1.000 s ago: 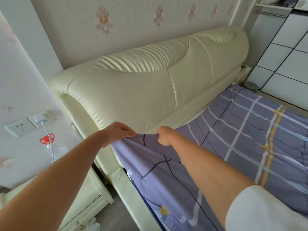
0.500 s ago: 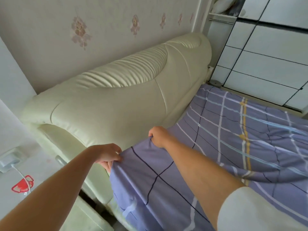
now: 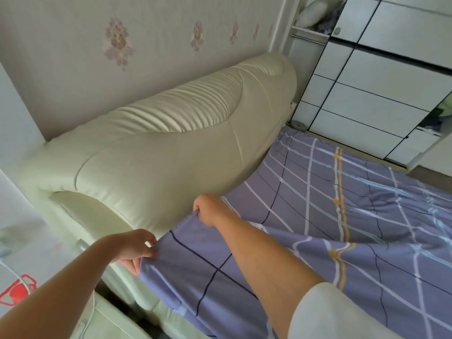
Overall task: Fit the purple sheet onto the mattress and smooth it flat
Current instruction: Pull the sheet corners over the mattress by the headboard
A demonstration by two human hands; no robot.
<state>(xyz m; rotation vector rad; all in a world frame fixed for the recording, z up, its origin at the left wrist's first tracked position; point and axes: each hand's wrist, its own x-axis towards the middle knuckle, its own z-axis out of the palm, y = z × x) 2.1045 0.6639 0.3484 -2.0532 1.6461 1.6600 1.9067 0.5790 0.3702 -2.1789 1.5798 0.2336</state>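
The purple checked sheet (image 3: 330, 216) covers the mattress, with white, dark and yellow lines. It lies fairly flat by the headboard and ripples in folds toward the right. My left hand (image 3: 135, 248) pinches the sheet's near corner at the bed's left edge. My right hand (image 3: 210, 210) grips the top hem a little further along, close to the base of the headboard. Between my hands the hem is lifted and stretched. The mattress itself is hidden under the sheet.
A padded cream headboard (image 3: 159, 148) runs along the flowered wall. A cream bedside cabinet (image 3: 105, 321) with a white cable stands at the lower left. White wardrobe doors (image 3: 367, 81) close off the far side of the bed.
My left hand has dropped from the hem at the headboard to the sheet's corner at the bed's side. My right hand keeps its grip. My view has turned rightward.
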